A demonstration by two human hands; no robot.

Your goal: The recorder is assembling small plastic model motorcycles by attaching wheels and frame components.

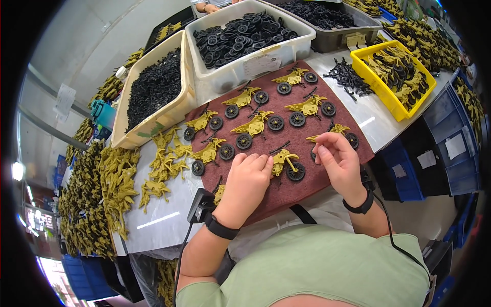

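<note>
Yellow toy motorcycles with black wheels lie in rows on a maroon cloth (289,197). My left hand (243,187) has its fingers bent together against the yellow body of a near toy motorcycle (280,162); the fingers cover part of it, while its front wheel (295,172) shows. To the right, my right hand (341,166) is raised with curled fingers and the thumb close to the fingertips. Anything small between them cannot be made out. Below and behind that hand is another toy motorcycle (338,129), partly hidden by it.
Beyond the cloth stand a white bin (302,47) of black wheels and a cream bin (118,123) of small black parts. A yellow tray (396,113) and loose black parts (349,78) lie right. Yellow bodies (166,163) are heaped left. Someone's hand (210,8) appears at the far edge.
</note>
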